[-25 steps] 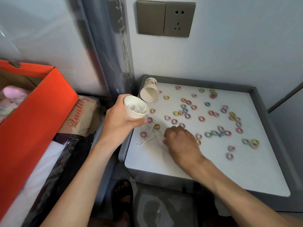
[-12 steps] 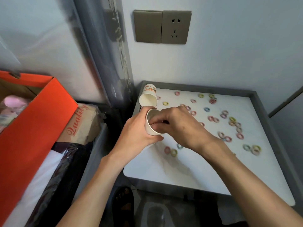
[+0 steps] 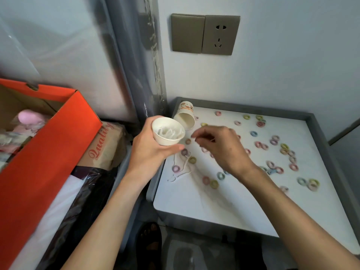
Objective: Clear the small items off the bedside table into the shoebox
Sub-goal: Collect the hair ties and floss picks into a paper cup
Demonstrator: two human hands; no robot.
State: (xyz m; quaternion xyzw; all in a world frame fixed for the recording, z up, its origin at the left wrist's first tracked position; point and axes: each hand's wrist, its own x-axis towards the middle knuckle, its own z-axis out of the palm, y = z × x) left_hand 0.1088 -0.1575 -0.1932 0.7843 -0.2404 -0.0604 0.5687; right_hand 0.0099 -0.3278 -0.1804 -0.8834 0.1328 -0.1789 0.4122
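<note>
My left hand [image 3: 148, 151] grips a small white paper cup [image 3: 167, 133] with thin white floss picks inside, held at the left edge of the bedside table [image 3: 214, 207]. My right hand [image 3: 220, 147] hovers just right of the cup with relaxed fingers and holds nothing visible. Below the cup, a few white floss picks [image 3: 183, 166] lie on the tabletop. Several small pastel hair rings [image 3: 214, 184] are scattered over the table. The open orange shoebox [image 3: 48, 143] stands at the left with soft pink things in it.
A second printed paper cup [image 3: 185, 116] lies on its side in the table's back left corner. A brown paper bag [image 3: 105, 147] sits between shoebox and table. The table has a raised grey rim [image 3: 319, 137]. A wall socket [image 3: 205, 35] is above, and a sandalled foot [image 3: 149, 242] is below.
My right hand picked something from the table, brought it to the cup's mouth, and has now drawn back to the right with nothing in it. The left hand keeps hold of the cup.
</note>
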